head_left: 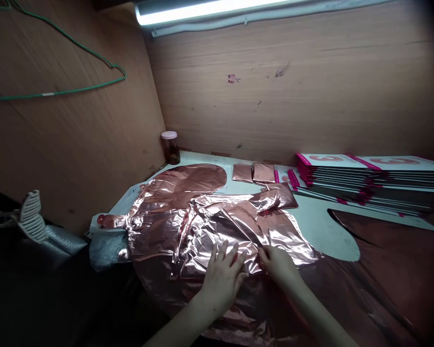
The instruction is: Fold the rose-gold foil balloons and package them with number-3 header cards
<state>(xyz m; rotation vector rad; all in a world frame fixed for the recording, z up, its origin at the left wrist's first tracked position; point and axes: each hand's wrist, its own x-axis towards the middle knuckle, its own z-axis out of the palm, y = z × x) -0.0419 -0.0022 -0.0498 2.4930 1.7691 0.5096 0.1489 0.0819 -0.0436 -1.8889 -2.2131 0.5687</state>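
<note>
Rose-gold foil [224, 221] | under left hand [223, 275] | pinched in right hand [277, 263]

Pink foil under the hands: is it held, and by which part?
The right hand seems to pinch a fold on the near side of the foil; the left hand rests spread on top.

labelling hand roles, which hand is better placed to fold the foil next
Probably the right hand: it appears to pinch the pink foil, while the left hand lies spread on top.
</note>
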